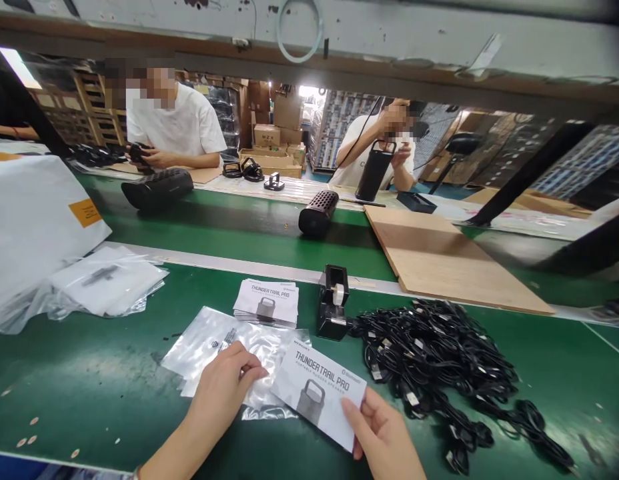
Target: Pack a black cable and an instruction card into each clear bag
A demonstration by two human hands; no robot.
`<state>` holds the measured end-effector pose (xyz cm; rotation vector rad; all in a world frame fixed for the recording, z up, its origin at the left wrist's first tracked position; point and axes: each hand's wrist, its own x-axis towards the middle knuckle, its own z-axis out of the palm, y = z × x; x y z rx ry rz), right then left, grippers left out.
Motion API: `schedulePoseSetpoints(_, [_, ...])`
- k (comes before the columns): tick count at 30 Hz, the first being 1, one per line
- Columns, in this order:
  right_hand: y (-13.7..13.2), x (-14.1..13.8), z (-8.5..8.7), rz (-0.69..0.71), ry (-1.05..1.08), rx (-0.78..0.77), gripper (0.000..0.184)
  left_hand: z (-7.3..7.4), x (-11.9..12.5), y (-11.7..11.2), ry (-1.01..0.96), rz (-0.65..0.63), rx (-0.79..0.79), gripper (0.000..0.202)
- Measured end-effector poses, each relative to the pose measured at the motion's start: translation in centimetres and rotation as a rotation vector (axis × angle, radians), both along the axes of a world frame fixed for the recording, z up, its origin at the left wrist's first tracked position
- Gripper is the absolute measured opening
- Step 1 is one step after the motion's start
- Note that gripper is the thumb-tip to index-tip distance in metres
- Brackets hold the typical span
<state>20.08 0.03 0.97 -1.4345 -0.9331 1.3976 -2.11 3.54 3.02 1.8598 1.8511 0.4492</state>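
Observation:
My right hand (384, 437) pinches the lower right corner of a white "Thunder Trail Pro" booklet (317, 393), held just above the green bench. My left hand (222, 390) rests with curled fingers on a clear plastic bag (214, 343), touching the top of a small pile of such bags. The booklet's left end overlaps the bags. A stack of the same booklets (266, 301) lies just beyond them.
A black tape dispenser (332, 303) stands mid-bench, with a heap of black cables (434, 360) to its right. More bagged items (107, 287) lie at left. A wooden board (439, 257) and black speakers (318, 212) sit on the belt. Two people work across it.

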Motion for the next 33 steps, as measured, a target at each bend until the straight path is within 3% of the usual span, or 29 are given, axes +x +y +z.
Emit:
schedulePoseSetpoints(12, [-0.2, -2.6, 0.4, -0.047, -0.064, -0.029, 0.050, 0.4, 0.0, -1.1, -0.030, -0.059, 0.049, 0.028])
schedulePoseSetpoints(18, [-1.2, -2.9, -0.2, 0.174, -0.117, -0.142, 0.045, -0.8, 0.2, -1.8, -0.085, -0.084, 0.122, 0.022])
schedulePoseSetpoints(21, [-0.6, -2.7, 1.2, 0.303, -0.056, -0.136, 0.042, -1.3, 0.5, -2.1, -0.133, -0.127, 0.142, 0.020])
schedulePoseSetpoints(24, [0.4, -2.6, 3.0, 0.460, 0.148, -0.135, 0.035, -1.1, 0.6, -2.2, -0.200, -0.140, 0.116, 0.019])
schedulePoseSetpoints(27, [1.4, -3.6, 3.6, 0.510, 0.230, -0.146, 0.022, -0.5, 0.7, -2.3, -0.322, -0.155, 0.063, 0.020])
schedulePoseSetpoints(30, [2.4, -5.4, 2.6, 0.463, -0.007, -0.131, 0.014, -0.3, 0.9, -2.1, -0.467, -0.175, 0.007, 0.023])
schedulePoseSetpoints(33, [3.0, -6.1, 2.2, 0.398, -0.524, 0.148, 0.008, -0.8, 1.1, -1.4, -0.524, -0.230, -0.032, 0.025])
